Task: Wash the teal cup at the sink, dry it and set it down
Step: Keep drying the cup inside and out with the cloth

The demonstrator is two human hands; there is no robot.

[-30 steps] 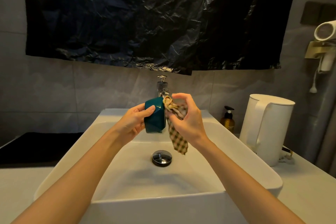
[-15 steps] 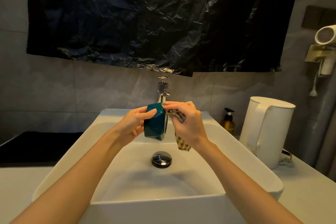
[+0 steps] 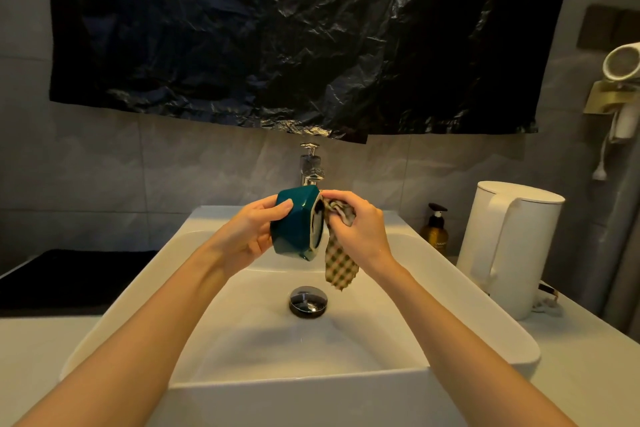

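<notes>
Over the sink (image 3: pixel 450 274): the teal cup (image 3: pixel 294 222) is held in the air on its side, with its mouth turned to the right. It is above the drain plug (image 3: pixel 308 302) and in front of the faucet (image 3: pixel 311 166).
Hidden: the inside of the cup is dark and hard to make out. The lower part of the faucet is behind the cup and the hands, so its spout cannot be seen.
Cut off: both forearms leave the picture at the bottom edge, and the hair dryer (image 3: pixel 623 62) is cut by the right edge.
Left hand (image 3: pixel 249 236): it grips the body of the cup from the left. The thumb lies on the upper facet and the palm is turned up; the other fingers are behind the cup.
Right hand (image 3: pixel 360 229): its fingers are curled and pinch the checked cloth (image 3: pixel 339 260) at the rim of the cup.
Cloth: the bunched part touches the rim, but I cannot tell how far it goes inside. The loose end hangs down, apart from the basin.
Counter, right side: a white kettle (image 3: pixel 509 246) stands here, with an amber soap bottle (image 3: pixel 435 232) between it and the sink.
Wall: a black plastic sheet (image 3: pixel 294 35) hangs above the faucet.
</notes>
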